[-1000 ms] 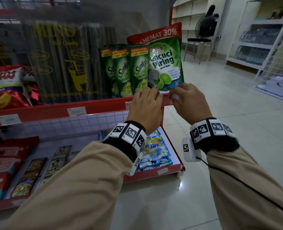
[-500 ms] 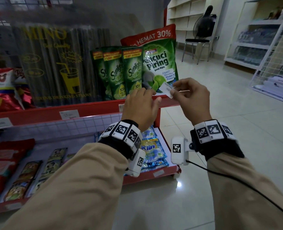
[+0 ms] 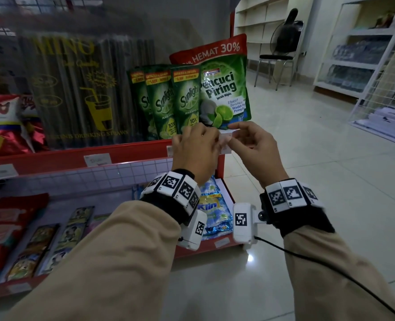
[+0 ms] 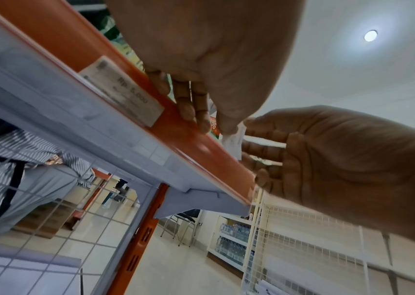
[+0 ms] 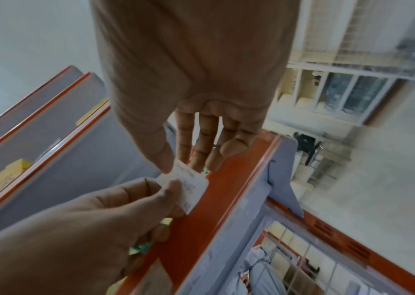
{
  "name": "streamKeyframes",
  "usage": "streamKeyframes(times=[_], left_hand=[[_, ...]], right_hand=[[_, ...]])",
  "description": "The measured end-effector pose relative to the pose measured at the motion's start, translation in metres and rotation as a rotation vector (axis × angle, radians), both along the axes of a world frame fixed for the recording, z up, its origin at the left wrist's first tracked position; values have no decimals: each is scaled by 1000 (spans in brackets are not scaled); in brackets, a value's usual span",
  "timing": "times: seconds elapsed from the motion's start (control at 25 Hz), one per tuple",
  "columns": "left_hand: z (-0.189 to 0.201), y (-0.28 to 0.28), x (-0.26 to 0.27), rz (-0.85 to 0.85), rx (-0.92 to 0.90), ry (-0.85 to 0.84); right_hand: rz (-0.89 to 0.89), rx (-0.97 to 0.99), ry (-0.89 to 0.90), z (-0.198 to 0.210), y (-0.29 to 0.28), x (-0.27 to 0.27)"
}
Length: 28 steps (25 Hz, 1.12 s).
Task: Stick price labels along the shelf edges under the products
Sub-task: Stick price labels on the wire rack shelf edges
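Price label (image 3: 226,137), a small white slip, was held between both hands just above the red shelf edge (image 3: 127,154), below the large green dish-soap pouch (image 3: 224,89) at the shelf's right end. The left hand (image 3: 195,149) was seen pinching the label's left side between thumb and curled fingers (image 4: 189,99), whose tips rested against the red shelf edge (image 4: 201,151). The right hand (image 3: 254,147) was seen pinching the label's other end (image 5: 189,189) between thumb and forefinger, with the remaining fingers (image 5: 209,143) loosely extended.

A second earlier, both hands had been pressed against the shelf edge itself; half a second earlier the label had been lifted clear by the right hand alone. It had since been taken up by both hands and brought back close to the strip. This was judged a re-grip, perhaps to peel the backing or to square the slip; which of these could not be told. The label was not yet stuck. Other labels (image 3: 98,159) were already fixed further left along the shelf edge, so only this end position appeared outstanding on this tier.
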State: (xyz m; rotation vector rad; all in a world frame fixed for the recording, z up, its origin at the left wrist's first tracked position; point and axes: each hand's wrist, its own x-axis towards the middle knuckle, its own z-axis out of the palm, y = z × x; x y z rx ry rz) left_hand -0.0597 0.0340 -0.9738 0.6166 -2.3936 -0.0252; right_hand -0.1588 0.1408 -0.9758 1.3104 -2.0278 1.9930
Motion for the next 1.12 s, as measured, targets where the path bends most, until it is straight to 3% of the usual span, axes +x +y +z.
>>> streamKeyframes(times=[0.08, 0.28, 0.44, 0.52, 0.76, 1.12], left_hand=[[0, -1, 1, 0, -21, -25], [-1, -1, 2, 17, -18, -31], [0, 1, 0, 32, -65, -60], [0, 2, -1, 38, -84, -67], [2, 4, -3, 35, -89, -63], [-1, 5, -11, -18, -101, -19]], right_hand=[[3, 37, 103, 5, 0, -4], [43, 16, -77, 5, 2, -8], [-36, 133, 410, 9, 6, -7], [-71, 211, 565, 15, 8, -9], [-195, 118, 378, 25, 16, -32], [-188, 307, 492, 25, 16, -52]])
